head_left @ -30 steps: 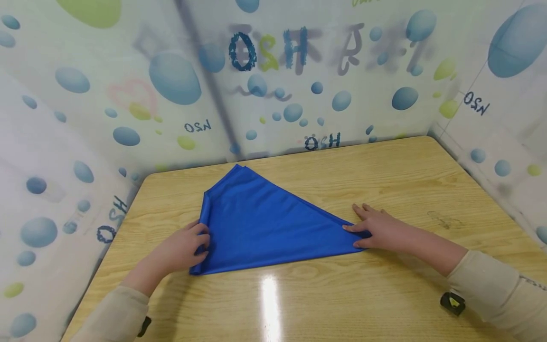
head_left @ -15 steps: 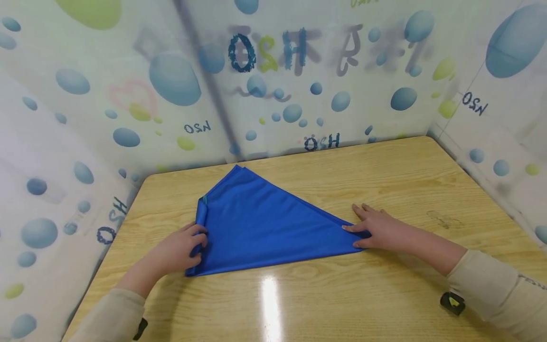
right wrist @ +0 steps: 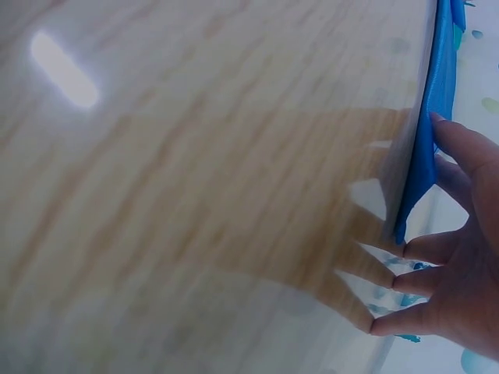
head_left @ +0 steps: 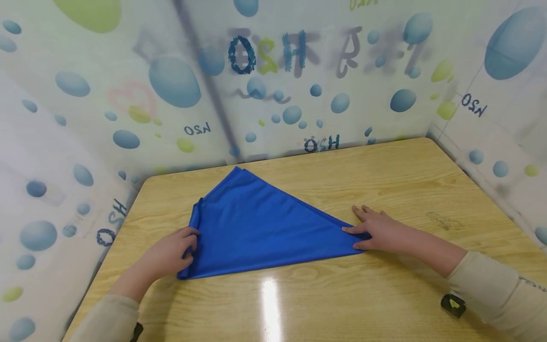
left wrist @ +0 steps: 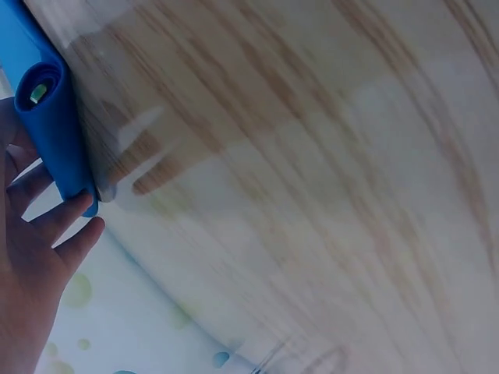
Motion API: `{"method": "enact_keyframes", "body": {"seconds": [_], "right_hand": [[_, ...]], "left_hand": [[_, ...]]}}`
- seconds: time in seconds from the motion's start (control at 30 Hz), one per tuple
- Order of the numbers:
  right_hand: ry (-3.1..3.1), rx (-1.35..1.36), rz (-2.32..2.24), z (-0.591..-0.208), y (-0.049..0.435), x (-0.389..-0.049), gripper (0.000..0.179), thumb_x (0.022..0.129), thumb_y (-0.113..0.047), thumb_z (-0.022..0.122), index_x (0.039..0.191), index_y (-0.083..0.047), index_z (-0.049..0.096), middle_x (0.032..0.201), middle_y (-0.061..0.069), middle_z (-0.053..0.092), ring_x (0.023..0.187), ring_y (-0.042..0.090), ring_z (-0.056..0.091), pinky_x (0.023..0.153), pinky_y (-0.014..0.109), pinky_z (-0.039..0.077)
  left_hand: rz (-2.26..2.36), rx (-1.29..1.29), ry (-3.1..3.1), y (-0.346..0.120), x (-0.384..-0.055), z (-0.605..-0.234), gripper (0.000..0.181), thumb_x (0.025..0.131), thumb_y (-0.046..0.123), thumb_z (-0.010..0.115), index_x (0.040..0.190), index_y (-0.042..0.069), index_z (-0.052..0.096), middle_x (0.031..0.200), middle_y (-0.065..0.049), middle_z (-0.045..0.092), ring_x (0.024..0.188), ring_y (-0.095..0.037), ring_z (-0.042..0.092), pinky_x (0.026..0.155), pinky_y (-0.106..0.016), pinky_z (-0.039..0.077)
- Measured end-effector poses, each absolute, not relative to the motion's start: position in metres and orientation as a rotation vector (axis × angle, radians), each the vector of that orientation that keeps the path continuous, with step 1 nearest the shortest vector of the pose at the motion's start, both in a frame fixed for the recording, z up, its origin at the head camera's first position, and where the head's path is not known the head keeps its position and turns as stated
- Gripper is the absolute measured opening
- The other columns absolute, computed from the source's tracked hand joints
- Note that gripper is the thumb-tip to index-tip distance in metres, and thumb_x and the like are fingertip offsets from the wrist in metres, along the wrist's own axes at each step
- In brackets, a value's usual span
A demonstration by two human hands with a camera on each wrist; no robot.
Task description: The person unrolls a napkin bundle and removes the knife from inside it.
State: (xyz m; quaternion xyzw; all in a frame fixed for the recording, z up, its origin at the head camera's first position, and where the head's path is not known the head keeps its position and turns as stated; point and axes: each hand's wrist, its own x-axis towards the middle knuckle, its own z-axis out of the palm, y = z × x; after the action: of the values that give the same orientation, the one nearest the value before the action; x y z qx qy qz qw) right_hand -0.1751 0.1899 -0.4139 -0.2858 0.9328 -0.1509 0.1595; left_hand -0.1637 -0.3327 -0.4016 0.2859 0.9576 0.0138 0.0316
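Observation:
A folded blue cloth (head_left: pixel 260 223) lies flat on the wooden table, roughly triangular in the head view, with its left edge turned into a roll. My left hand (head_left: pixel 173 251) holds this rolled edge, fingers bent over it. The left wrist view looks into the end of the roll (left wrist: pixel 43 86), where a small green spot shows; the fingers of my left hand (left wrist: pixel 43 226) lie along its far side. At the pointed right corner, my right hand (head_left: pixel 378 231) presses the cloth with spread fingers. In the right wrist view, the thumb of my right hand (right wrist: pixel 464 241) touches the cloth while several fingertips rest on the tabletop.
The wooden table (head_left: pixel 320 304) has a glossy top with a bright light reflection near its front. Walls (head_left: pixel 265 114) printed with blue and green bubbles stand behind and to both sides. A small black device (head_left: pixel 453 304) sits under the right sleeve.
My left hand has moved left and slightly toward me with the rolled edge, and the flat part of the cloth has become wider. The right hand has stayed in place.

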Motion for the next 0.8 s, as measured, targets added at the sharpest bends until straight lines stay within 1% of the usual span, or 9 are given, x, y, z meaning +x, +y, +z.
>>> {"method": "enact_keyframes", "body": {"seconds": [0.2, 0.27, 0.37, 0.5, 0.63, 0.8], "right_hand": [[2.667, -0.812, -0.434, -0.416, 0.190, -0.175, 0.053, 0.082, -0.046, 0.059, 0.128, -0.021, 0.051, 0.144, 0.022, 0.015, 0.129, 0.046, 0.010, 0.094, 0.065, 0.017], [2.667, -0.808, -0.436, -0.416, 0.190, -0.175, 0.053, 0.082, -0.046, 0.059, 0.128, -0.021, 0.051, 0.144, 0.022, 0.015, 0.129, 0.046, 0.009, 0.095, 0.064, 0.017], [2.667, -0.804, -0.441, -0.417, 0.190, -0.175, 0.053, 0.082, -0.046, 0.059, 0.128, -0.022, 0.051, 0.145, 0.022, 0.015, 0.129, 0.045, 0.009, 0.095, 0.063, 0.017], [2.669, -0.805, -0.443, -0.416, 0.190, -0.174, 0.053, 0.082, -0.046, 0.059, 0.128, -0.022, 0.050, 0.145, 0.022, 0.014, 0.129, 0.045, 0.009, 0.095, 0.063, 0.017], [2.673, -0.814, -0.435, -0.414, 0.189, -0.174, 0.052, 0.082, -0.045, 0.059, 0.128, -0.022, 0.051, 0.144, 0.022, 0.015, 0.129, 0.046, 0.010, 0.095, 0.063, 0.018], [2.678, -0.819, -0.418, -0.414, 0.189, -0.174, 0.052, 0.082, -0.046, 0.059, 0.128, -0.022, 0.051, 0.144, 0.022, 0.016, 0.129, 0.046, 0.011, 0.094, 0.064, 0.019]], "left_hand": [[0.038, 0.900, 2.959, -0.336, -0.162, -0.400, 0.017, 0.074, 0.015, 0.065, 0.074, 0.019, 0.049, 0.114, -0.011, 0.053, 0.103, -0.028, 0.051, 0.080, -0.041, 0.045], [0.025, 0.910, 2.962, -0.336, -0.161, -0.400, 0.020, 0.074, 0.017, 0.068, 0.073, 0.019, 0.048, 0.113, -0.011, 0.053, 0.104, -0.029, 0.051, 0.079, -0.041, 0.045], [0.015, 0.899, 2.961, -0.337, -0.160, -0.398, 0.019, 0.073, 0.017, 0.069, 0.076, 0.018, 0.051, 0.113, -0.011, 0.054, 0.104, -0.029, 0.051, 0.080, -0.041, 0.045], [0.018, 0.871, 2.942, -0.339, -0.159, -0.397, 0.015, 0.073, 0.014, 0.068, 0.080, 0.016, 0.055, 0.113, -0.012, 0.053, 0.104, -0.031, 0.050, 0.081, -0.042, 0.044], [0.020, 0.864, 2.941, -0.340, -0.160, -0.397, 0.013, 0.072, 0.012, 0.065, 0.076, 0.017, 0.053, 0.114, -0.014, 0.052, 0.103, -0.032, 0.051, 0.078, -0.041, 0.044], [0.040, 0.854, 2.950, -0.344, -0.160, -0.400, 0.016, 0.071, 0.006, 0.059, 0.069, 0.019, 0.049, 0.114, -0.015, 0.052, 0.102, -0.031, 0.052, 0.074, -0.038, 0.044]]}}
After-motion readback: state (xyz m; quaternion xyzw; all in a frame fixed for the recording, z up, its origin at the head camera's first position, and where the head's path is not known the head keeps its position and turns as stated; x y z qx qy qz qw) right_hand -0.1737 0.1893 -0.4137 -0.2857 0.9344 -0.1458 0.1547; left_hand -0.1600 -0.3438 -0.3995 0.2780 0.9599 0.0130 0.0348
